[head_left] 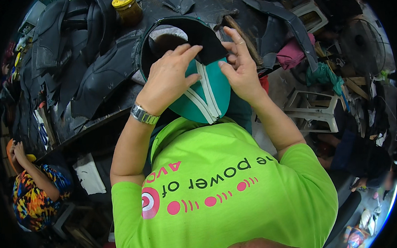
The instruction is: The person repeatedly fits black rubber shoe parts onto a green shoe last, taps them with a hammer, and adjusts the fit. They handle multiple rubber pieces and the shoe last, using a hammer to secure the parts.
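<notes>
A black upper (pixel 203 31) with a green, round-ended lining part (pixel 221 94) leans from the table edge toward my body. Two white strips (pixel 208 90) run down the green and meet in a V near its lower end. My left hand (pixel 167 74) lies over the upper's opening, thumb and fingers apart, partly covering the green lining. At the right edge, my right hand (pixel 242 66) has its thumb against the green side and its lower fingers curled at the black rim; the index finger sticks up. A metal watch (pixel 144 114) circles my left wrist.
More black uppers (pixel 105 79) cover the dark table's left side, others the right. A yellow-lidded jar (pixel 127 9) stands behind; a wooden stick (pixel 244 40) lies right of the work. A white stool (pixel 313 110) and a fan (pixel 361 43) stand right. Another person (pixel 40 193) sits lower left.
</notes>
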Action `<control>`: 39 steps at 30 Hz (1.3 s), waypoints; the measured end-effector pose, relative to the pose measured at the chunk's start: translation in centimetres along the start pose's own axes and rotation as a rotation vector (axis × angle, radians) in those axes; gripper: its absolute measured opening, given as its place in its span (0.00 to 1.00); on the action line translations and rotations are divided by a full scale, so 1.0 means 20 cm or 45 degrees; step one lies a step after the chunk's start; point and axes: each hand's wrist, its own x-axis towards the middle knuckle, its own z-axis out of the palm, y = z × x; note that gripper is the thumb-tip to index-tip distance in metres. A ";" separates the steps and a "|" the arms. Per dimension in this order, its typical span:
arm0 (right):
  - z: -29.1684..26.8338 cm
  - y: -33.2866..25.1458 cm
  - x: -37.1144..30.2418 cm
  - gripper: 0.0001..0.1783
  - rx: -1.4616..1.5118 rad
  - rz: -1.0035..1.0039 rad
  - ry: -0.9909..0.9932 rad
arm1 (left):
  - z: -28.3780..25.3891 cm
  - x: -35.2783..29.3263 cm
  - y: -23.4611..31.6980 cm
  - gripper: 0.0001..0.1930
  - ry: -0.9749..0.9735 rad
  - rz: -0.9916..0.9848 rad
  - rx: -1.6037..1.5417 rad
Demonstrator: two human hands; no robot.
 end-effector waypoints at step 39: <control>-0.33 0.00 0.24 0.21 -0.849 -0.768 -0.617 | 0.13 0.08 0.00 0.25 0.013 0.098 0.008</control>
